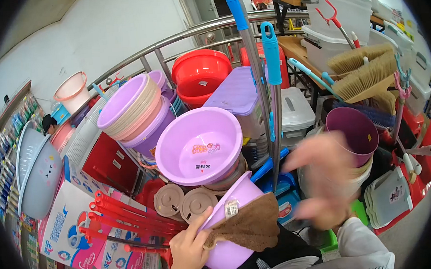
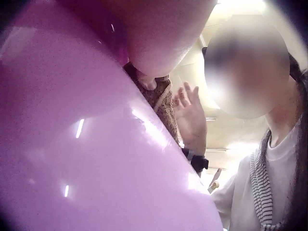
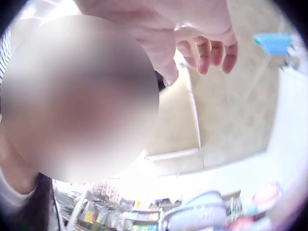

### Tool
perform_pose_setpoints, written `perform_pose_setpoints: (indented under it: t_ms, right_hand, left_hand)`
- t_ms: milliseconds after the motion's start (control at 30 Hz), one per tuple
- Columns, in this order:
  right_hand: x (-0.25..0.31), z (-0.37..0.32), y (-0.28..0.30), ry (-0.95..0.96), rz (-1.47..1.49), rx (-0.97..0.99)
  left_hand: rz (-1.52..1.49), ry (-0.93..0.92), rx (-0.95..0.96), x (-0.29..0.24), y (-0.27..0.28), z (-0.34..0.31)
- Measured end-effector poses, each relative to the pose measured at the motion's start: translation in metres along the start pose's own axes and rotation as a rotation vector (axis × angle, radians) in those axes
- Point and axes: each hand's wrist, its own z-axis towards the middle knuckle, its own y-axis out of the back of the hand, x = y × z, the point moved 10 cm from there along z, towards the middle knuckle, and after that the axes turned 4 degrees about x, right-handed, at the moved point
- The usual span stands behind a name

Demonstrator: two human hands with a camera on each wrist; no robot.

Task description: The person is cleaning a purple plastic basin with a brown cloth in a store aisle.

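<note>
Head view, left to right, as I stand by. Red poles [image 1: 131, 216] lie left of the left hand's fingers; a sideways swing might knock them. Left hand [image 1: 189, 254] clamped on the edge of the purple basin [image 1: 222, 257], which tilts right of those fingers. Brown cloth [image 1: 253, 221] drapes across it, near end by the fingertips; whether pinched, cannot tell. Judgement: a slack grip could drop the cloth, and one-sided hold could let the basin twist. Right hand [image 1: 326, 177] blurred, fingers loosely apart, gripping nothing; a wide sweep might catch the maroon bucket [image 1: 352, 131] behind them.
</note>
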Motion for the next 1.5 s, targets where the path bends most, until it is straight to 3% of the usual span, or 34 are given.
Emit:
perform_pose_setpoints:
  t_ms: [33,67,133,200,267,433,500,733,800,967,1333,1500]
  right_hand:
    - [0.006,-0.005,0.032,0.234,0.095,-0.176]
    - [0.022,-0.005,0.066,0.183,-0.295,-0.1]
    - [0.062,-0.025,0.106,0.415,-0.175,-0.542]
    - [0.083,-0.027,0.114,0.521,-0.293,-0.592]
    - [0.087,-0.024,0.118,0.52,-0.351,-0.588]
    - [0.09,-0.02,0.119,0.519,-0.408,-0.577]
    - [0.086,-0.016,0.118,0.498,-0.422,-0.583]
    - [0.08,-0.007,0.122,0.489,-0.449,-0.572]
    - [0.079,-0.009,0.121,0.495,-0.459,-0.561]
    - [0.07,-0.006,0.124,0.506,-0.477,-0.534]
    - [0.067,-0.001,0.123,0.502,-0.479,-0.518]
    - [0.06,0.001,0.121,0.488,-0.464,-0.509]
  left_hand:
    - [0.006,-0.019,-0.01,0.0,-0.001,-0.002]
    - [-0.007,-0.018,0.001,0.002,-0.003,-0.001]
    - [0.023,-0.066,-0.015,-0.001,-0.002,0.0]
    - [-0.031,-0.016,-0.002,0.002,-0.002,0.002]
    - [-0.067,0.076,0.063,0.008,-0.007,0.001]
    - [-0.082,0.057,0.07,0.008,-0.011,-0.001]
    - [-0.056,-0.002,-0.017,0.0,-0.003,-0.001]
    - [-0.029,-0.025,0.025,-0.002,-0.004,-0.005]
    - [-0.066,-0.03,-0.053,0.001,-0.001,-0.004]
    - [-0.152,0.045,0.105,0.001,-0.004,0.0]
    - [-0.082,-0.041,-0.001,-0.004,-0.004,-0.008]
    - [-0.074,0.003,-0.025,0.006,-0.002,-0.008]
